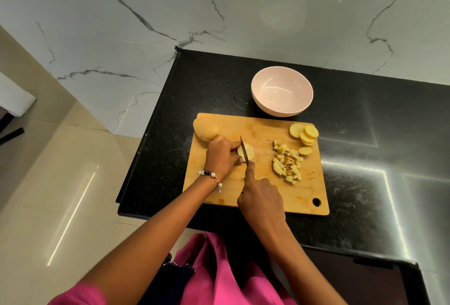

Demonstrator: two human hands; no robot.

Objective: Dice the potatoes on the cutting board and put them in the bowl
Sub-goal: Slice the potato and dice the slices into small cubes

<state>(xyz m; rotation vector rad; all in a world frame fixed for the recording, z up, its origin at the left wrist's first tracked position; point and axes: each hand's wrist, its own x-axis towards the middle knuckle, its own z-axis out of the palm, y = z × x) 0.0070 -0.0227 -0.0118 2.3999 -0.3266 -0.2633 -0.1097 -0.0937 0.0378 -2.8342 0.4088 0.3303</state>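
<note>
On the wooden cutting board my left hand holds a stack of potato slices steady at the board's middle. My right hand grips a knife, index finger along its spine, with the blade down across that stack. A whole potato lies at the board's far left corner. Diced potato pieces are heaped right of the knife. Round potato slices lie at the far right corner. The pale pink bowl stands empty behind the board.
The board lies on a black stone counter whose left edge drops to a beige tiled floor. A white marbled wall rises behind the bowl. Pink clothing shows at the bottom.
</note>
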